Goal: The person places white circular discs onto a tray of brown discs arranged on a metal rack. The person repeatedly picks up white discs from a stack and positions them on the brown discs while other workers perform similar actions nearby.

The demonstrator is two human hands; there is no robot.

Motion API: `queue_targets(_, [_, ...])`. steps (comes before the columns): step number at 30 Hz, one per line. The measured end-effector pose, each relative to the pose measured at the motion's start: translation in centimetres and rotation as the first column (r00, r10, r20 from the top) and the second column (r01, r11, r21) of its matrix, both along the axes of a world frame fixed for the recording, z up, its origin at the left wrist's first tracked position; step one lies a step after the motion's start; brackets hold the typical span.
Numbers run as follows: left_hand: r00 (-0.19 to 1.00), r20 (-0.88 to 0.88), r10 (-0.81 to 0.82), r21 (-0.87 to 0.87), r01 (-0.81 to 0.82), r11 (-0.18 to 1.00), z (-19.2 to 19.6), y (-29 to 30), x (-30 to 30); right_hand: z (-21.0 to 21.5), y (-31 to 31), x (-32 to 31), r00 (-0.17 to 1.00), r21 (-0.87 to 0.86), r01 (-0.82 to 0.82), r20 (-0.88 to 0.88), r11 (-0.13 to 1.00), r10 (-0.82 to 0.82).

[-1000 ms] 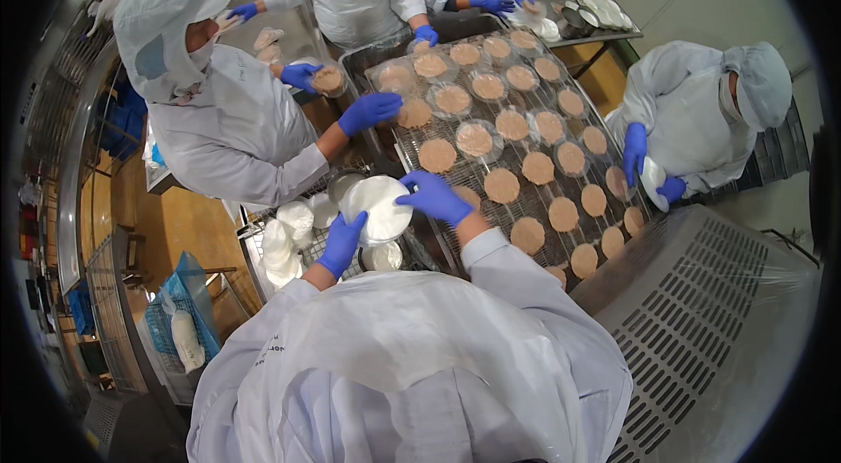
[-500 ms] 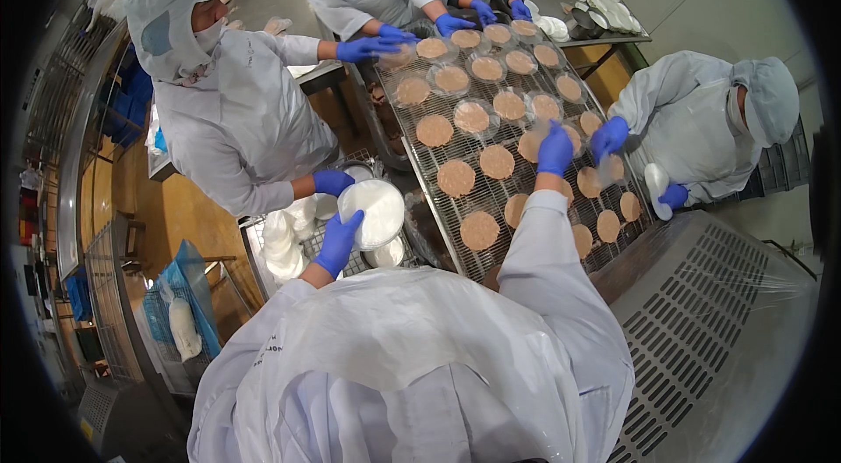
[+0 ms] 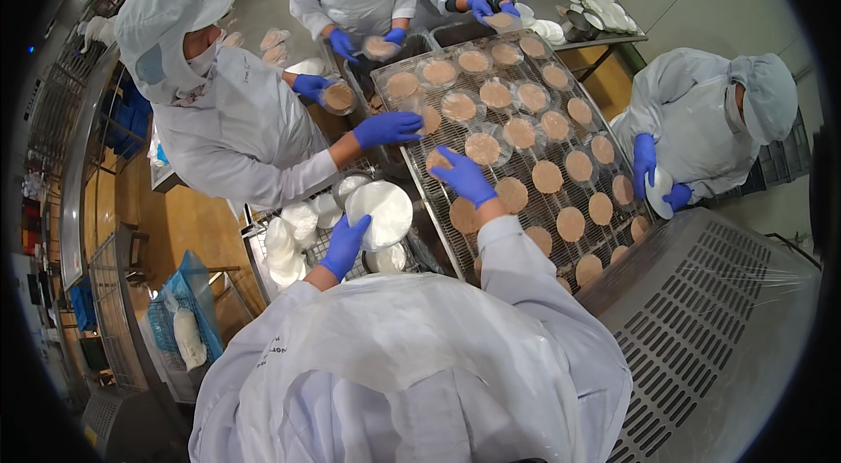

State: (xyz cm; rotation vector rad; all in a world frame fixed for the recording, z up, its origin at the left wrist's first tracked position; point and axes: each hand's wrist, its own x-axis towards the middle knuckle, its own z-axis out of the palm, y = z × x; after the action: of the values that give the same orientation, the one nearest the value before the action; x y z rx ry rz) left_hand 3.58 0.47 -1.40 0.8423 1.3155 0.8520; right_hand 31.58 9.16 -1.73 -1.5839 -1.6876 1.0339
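left hand (image 3: 344,246) grips the white discs (image 3: 385,209); right hand (image 3: 466,176), apart from it, is over 1 patty (image 3: 437,161) on the mesh (image 3: 517,163) — grip unclear — best kept light and level there.

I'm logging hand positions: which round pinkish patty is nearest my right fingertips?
The patty by the wire rack's left edge, partly hidden by your right hand; it alone shows right at those fingertips, the others lying farther off.

Text: none readable | wearer's apron (image 3: 377,314): dark lettering (image 3: 275,351) | left co-worker's apron (image 3: 267,126): small marks (image 3: 254,71)
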Motion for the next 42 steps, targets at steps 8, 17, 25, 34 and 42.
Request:
queue_targets(8, [0.997, -0.047, -0.057, 0.021, 0.058, 0.998, 0.9, 0.4, 1.2, -1.0, -3.3, -6.6, 0.99, 0.053, -0.139, 0.039, 0.989, 0.137])
queue_targets(17, [1.0, 0.003, 0.006, -0.007, -0.006, 1.0, 0.2, -1.0, -0.4, -3.1, 2.4, 12.5, 0.768, 0.299, 0.351, 0.451, 0.888, -0.455])
queue_targets(25, [0.998, 0.067, -0.011, -0.023, 0.013, 1.0, 1.9, -0.3, 1.3, -8.8, 5.0, 17.8, 0.533, 0.261, 0.282, 0.757, 0.923, -0.377])
queue_targets(34, [0.998, 0.01, 0.063, -0.065, -0.062, 0.996, 1.3, 0.1, 1.1, -3.7, -0.2, 0.3, 0.976, 0.255, 0.203, 0.02, 0.945, -0.215])
queue_targets(42, [0.998, -0.058, -0.041, 0.122, 0.047, 0.991, 0.1, -0.5, 0.6, -0.4, -3.4, -6.2, 0.996, 0.188, -0.08, -0.026, 0.979, 0.086])
